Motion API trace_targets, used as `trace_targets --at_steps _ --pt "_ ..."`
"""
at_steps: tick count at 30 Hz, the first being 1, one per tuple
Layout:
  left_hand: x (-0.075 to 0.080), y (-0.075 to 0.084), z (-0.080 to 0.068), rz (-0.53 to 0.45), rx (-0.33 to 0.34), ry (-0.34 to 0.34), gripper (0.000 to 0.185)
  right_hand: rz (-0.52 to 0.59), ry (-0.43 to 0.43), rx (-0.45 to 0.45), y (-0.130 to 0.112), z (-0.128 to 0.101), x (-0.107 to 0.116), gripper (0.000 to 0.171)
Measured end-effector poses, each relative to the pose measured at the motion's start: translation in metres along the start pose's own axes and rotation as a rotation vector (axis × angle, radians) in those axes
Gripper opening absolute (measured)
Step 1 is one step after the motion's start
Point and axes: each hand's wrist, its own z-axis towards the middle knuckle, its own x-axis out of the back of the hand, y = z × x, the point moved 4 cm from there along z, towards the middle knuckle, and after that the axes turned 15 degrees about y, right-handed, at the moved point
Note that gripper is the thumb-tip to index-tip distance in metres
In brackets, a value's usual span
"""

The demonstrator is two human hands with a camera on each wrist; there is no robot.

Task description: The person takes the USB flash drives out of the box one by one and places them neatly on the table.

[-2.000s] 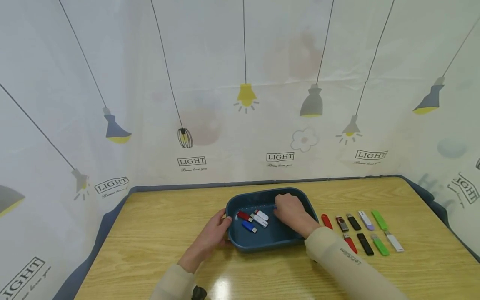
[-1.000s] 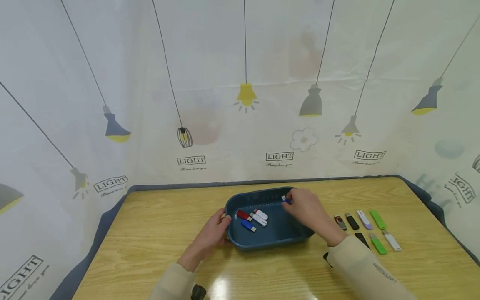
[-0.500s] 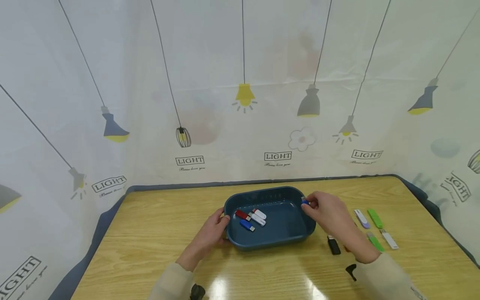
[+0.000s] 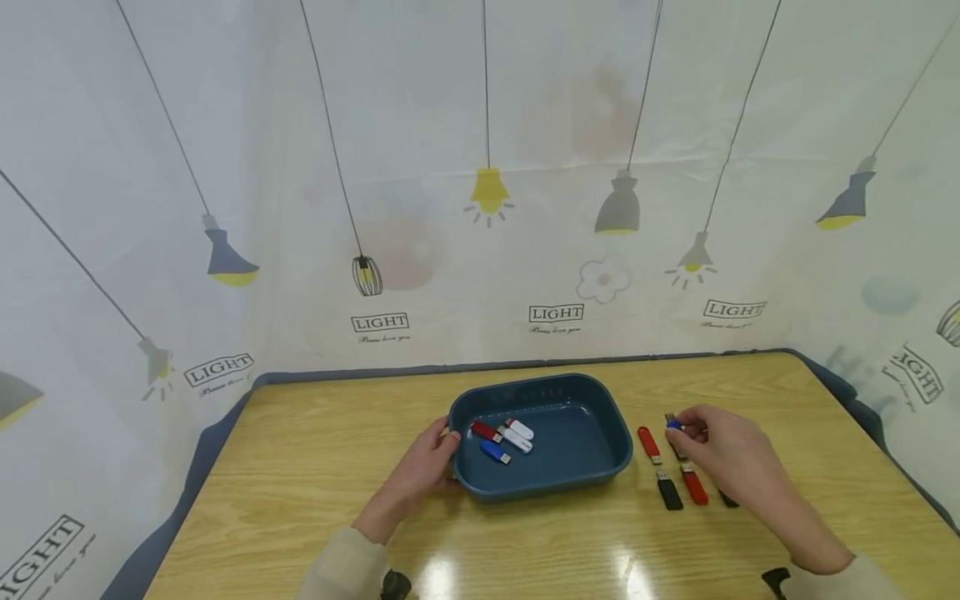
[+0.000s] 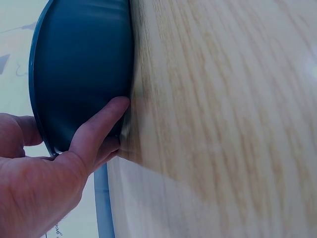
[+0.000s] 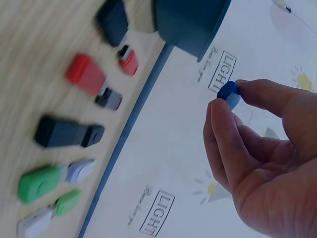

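My left hand (image 4: 420,467) grips the left end of a dark blue tray (image 4: 573,450), thumb at the rim and fingers against the outer wall. Inside the tray's left half lie a red USB stick (image 4: 486,431), a white one (image 4: 516,439), a white one with a red end (image 4: 522,428) and a blue one (image 4: 495,452). To the right of the tray, my right hand (image 4: 731,450) pinches another blue USB stick (image 6: 228,93) between thumb and fingertips. In the right wrist view it is held up off the table, its metal plug pointing away in the head view.
USB sticks lie in two rows right of the tray: red (image 4: 648,445), black (image 4: 668,492) and red (image 4: 695,485). My right hand covers others, seen at its wrist: green (image 6: 39,184), white (image 6: 35,223), black (image 6: 59,131). A printed cloth (image 4: 450,250) hangs behind the wooden table.
My right hand has lifted the blue USB stick out of the tray's right part and carried it right, over the rows of sticks. My left hand stays on the tray.
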Motion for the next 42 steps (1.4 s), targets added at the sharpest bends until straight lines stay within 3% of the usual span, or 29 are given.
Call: trace_targets --at_steps 12,21,33,42 --pt "-0.003 -0.003 0.004 0.004 0.003 -0.011 0.056 -0.116 -0.075 -0.077 0.053 -0.021 0.016 0.039" --pt "-0.003 -0.003 0.002 -0.002 -0.002 -0.007 0.056 -0.166 -0.115 -0.129 0.077 -0.036 0.018 0.040" --pt "0.000 -0.003 0.002 -0.013 -0.001 -0.007 0.055 -0.234 -0.252 -0.273 0.119 -0.058 0.010 0.034" --pt "0.001 -0.004 0.004 -0.001 -0.002 0.005 0.055 -0.268 -0.323 -0.269 0.131 -0.069 0.003 0.033"
